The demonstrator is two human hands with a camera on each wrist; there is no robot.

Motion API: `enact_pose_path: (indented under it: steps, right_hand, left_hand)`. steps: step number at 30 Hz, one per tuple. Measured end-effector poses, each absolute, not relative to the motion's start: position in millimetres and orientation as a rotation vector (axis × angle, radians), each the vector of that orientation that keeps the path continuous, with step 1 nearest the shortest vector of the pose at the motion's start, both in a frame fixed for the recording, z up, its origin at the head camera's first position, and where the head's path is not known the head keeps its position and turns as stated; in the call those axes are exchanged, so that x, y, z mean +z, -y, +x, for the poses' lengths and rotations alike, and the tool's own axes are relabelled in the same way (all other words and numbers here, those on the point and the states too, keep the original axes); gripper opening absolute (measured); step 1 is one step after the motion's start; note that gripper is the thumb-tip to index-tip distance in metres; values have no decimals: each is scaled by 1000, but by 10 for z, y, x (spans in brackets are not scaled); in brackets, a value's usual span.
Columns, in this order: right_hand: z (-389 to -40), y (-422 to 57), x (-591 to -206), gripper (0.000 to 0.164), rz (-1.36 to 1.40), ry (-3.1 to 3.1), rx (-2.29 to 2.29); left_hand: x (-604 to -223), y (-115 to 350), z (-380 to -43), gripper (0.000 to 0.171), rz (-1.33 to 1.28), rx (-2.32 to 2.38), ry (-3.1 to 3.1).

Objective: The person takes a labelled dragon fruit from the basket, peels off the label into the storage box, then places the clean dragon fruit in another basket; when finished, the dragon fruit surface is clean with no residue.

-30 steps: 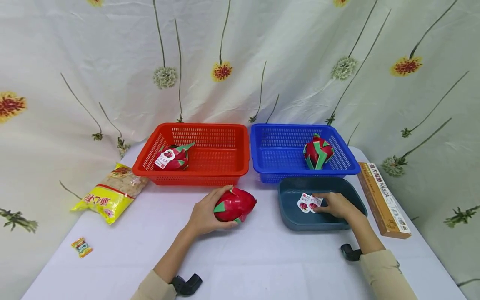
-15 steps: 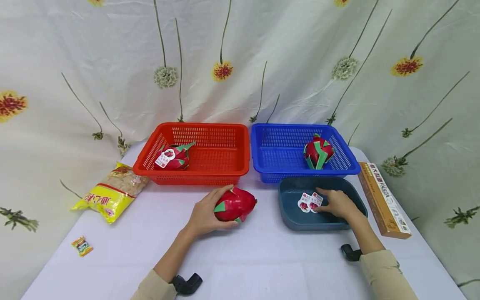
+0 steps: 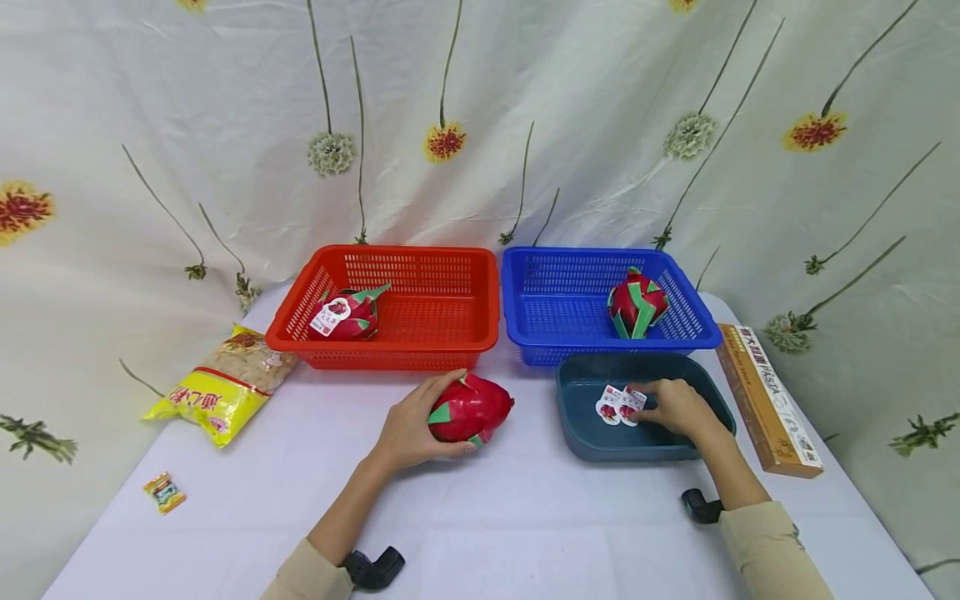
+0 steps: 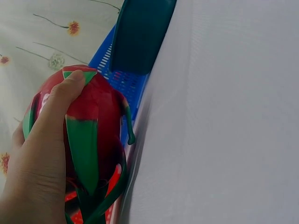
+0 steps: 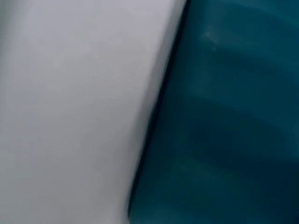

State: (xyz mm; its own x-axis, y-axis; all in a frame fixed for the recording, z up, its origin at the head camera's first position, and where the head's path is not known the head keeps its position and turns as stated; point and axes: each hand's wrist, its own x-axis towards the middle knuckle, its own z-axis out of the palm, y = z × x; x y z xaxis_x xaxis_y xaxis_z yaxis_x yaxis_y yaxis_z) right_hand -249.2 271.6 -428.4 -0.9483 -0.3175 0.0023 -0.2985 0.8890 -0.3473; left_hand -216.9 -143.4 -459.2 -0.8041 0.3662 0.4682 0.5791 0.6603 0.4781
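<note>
My left hand (image 3: 411, 425) grips a red model dragon fruit (image 3: 472, 408) with green scales at the middle of the table. In the left wrist view, the thumb lies along the dragon fruit (image 4: 105, 105). To the right, my right hand (image 3: 678, 408) reaches into a dark teal tray (image 3: 633, 454). Two white labels with dragon fruit pictures lie side by side there. The thumb and index finger touch the right label (image 3: 632, 398), a little apart from each other; the left label (image 3: 608, 406) is untouched. Only the tray (image 5: 224, 93) and tabletop show in the right wrist view.
A red basket (image 3: 442, 362) holds a labelled dragon fruit (image 3: 352, 315). Beside it, a blue basket (image 3: 547, 308) holds another dragon fruit (image 3: 637, 305). A pasta bag (image 3: 225, 385) and small candy packet (image 3: 164, 492) lie left; a pasta box (image 3: 768, 400) lies right of the tray.
My right index finger lifted off the right label half a second ago and is back down at its upper edge. The left hand and its dragon fruit have stayed put.
</note>
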Motion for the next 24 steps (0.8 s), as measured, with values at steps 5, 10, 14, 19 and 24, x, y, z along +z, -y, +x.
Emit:
enact_pose_path:
  steps: [5, 10, 14, 19, 24]
  right_hand:
    - [-2497, -2719, -4289, 56, -483, -2882, -570]
    - [-2492, -2718, -4289, 60, -460, -2832, -594]
    - [-2480, -2725, -4290, 62, -471, -2855, -619]
    - [-2421, -2788, -4202, 55, -503, -2892, -842]
    - [-2365, -2926, -3922, 42, -543, -3122, -1179]
  left_hand:
    - [-4595, 1432, -2174, 95, -738, -897, 2558]
    - [-4590, 1434, -2171, 95, -740, -898, 2551]
    - [-4592, 1434, -2173, 95, -735, -894, 2549]
    - [-4604, 1428, -2176, 95, -736, -892, 2567]
    - [-4598, 1430, -2176, 96, -703, -892, 2586]
